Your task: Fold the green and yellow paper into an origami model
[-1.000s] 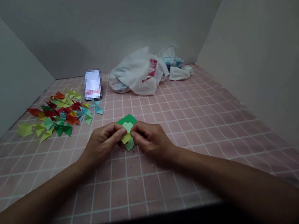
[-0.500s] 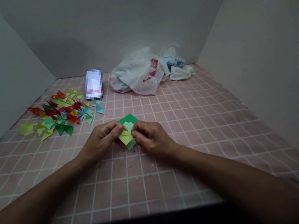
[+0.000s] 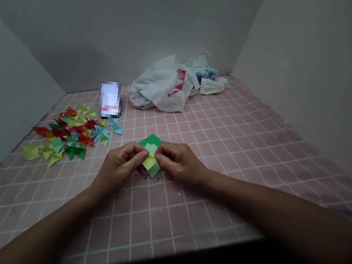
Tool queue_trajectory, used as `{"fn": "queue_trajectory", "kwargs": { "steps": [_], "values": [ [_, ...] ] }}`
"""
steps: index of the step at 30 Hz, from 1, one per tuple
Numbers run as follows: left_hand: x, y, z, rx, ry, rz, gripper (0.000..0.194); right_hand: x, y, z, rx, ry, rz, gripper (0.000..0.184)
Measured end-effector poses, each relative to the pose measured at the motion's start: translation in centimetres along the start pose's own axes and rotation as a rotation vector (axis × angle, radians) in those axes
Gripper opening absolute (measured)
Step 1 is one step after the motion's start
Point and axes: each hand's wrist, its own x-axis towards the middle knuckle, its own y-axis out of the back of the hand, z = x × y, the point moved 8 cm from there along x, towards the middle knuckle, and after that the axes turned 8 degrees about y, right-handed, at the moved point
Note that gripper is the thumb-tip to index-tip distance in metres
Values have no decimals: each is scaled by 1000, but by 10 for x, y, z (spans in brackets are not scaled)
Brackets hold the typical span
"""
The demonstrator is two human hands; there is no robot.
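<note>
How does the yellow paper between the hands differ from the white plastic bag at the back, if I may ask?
The yellow paper is small and plain, while the white plastic bag is much larger and carries red marks. The yellow paper is pinched by the left hand and right hand; the white plastic bag lies crumpled, untouched.

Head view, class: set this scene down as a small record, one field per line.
Left hand: pinching yellow paper
Right hand: pinching the same paper, opposite side
Just beyond: dark green paper
Person's left: folded paper shapes, many colours
Far side: lit screen, blurred; white plastic bag
Surface: pink with white grid
</note>
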Motion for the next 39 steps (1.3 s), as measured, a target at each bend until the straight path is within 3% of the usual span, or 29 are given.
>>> {"fn": "queue_trajectory", "kwargs": {
  "steps": [7,12,15,18,22,28,33,39],
  "values": [
    [-1,-5,-5,-25,35,-54,22,-2,-6,7,167,-77,-12,23],
    [-2,-11,-8,-96,52,-124,29,-2,-4,7,143,-112,32,22],
    [-3,-10,-10,-140,65,-120,25,-2,-1,4,127,-89,44,21],
    [-3,-9,-11,-115,74,-89,18,-2,-1,2,97,-64,30,22],
    [-3,-8,-6,-20,29,-95,23,-2,-2,-1,82,-61,2,22],
    [0,-11,-13,-146,115,-161,24,-3,-6,7,186,-137,-21,21],
    [4,-3,-19,-199,142,-64,21,-4,-10,19,412,-219,1,20],
    [1,-2,-11,-140,40,-10,16,-5,-12,24,498,-301,23,23]
  ]
}}
